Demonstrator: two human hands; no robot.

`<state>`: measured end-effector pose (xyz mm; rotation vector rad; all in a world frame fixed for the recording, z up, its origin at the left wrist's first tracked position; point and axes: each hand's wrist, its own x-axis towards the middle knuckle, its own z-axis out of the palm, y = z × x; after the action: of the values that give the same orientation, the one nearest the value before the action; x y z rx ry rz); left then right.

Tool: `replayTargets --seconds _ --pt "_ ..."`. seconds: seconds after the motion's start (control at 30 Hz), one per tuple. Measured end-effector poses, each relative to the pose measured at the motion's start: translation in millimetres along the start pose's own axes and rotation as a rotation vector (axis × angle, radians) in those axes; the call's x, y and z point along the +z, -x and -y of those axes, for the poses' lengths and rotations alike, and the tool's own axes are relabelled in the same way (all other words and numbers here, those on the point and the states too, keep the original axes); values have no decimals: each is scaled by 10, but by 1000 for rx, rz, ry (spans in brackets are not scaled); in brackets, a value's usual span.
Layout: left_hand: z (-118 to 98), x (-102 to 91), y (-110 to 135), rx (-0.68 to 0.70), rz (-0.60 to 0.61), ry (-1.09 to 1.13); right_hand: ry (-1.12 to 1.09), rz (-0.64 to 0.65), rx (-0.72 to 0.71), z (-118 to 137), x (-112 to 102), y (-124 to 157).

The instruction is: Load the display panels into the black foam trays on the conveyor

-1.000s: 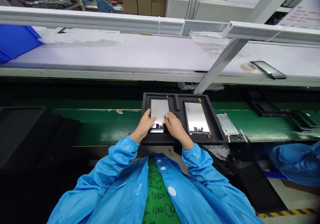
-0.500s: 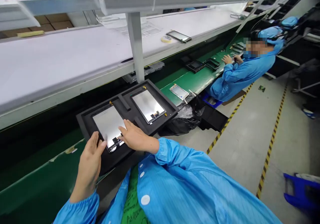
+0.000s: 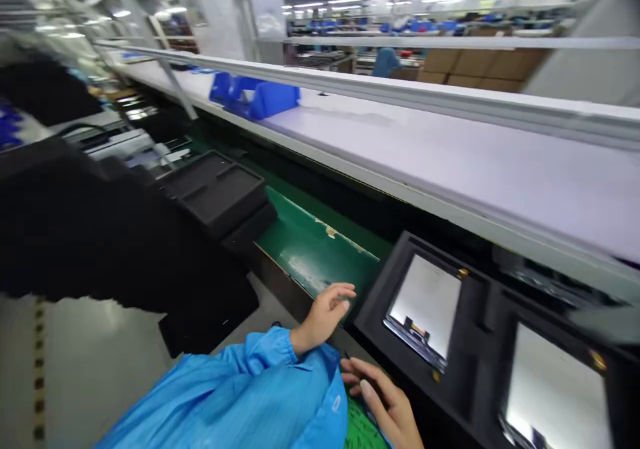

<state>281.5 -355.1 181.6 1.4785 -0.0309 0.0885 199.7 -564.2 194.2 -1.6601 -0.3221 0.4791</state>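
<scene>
My left hand (image 3: pixel 324 317) is over the front edge of the green bench, its fingers loosely bent and apart with nothing in them. To its right, close to my body, my right hand (image 3: pixel 383 395) has its thumb and fingers apart; it is slightly blurred, and I see nothing held in it. Both hands are clear of the black foam tray (image 3: pixel 473 369). In the tray's left recess lies a display panel (image 3: pixel 427 302), silvery back up, with a small flex cable at its lower edge. A second silvery display panel (image 3: pixel 557 382) lies in the right recess.
A stack of black trays (image 3: pixel 215 185) stands on the green bench (image 3: pixel 305 255) to the left. Tall piles of black trays (image 3: pixel 100 235) fill the left side. A white shelf (image 3: pixel 400 135) runs behind, carrying blue bins (image 3: pixel 255 95).
My view has swung left, so the tray now appears at lower right. Both hands have come away from the left display panel and the tray, towards my body.
</scene>
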Motion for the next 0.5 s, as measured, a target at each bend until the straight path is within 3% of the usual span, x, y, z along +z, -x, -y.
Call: replayTargets --seconds 0.13,0.27,0.37,0.5 --pt "80 -339 75 -13 18 27 -1 145 100 2 339 -431" --pt "116 -909 -8 0 -28 3 2 156 152 -30 689 -881" --pt "117 -1594 -209 48 -193 -79 8 152 160 -89 902 -1266" --pt "59 -2840 -479 150 -695 -245 50 93 150 -77 1081 -1844"
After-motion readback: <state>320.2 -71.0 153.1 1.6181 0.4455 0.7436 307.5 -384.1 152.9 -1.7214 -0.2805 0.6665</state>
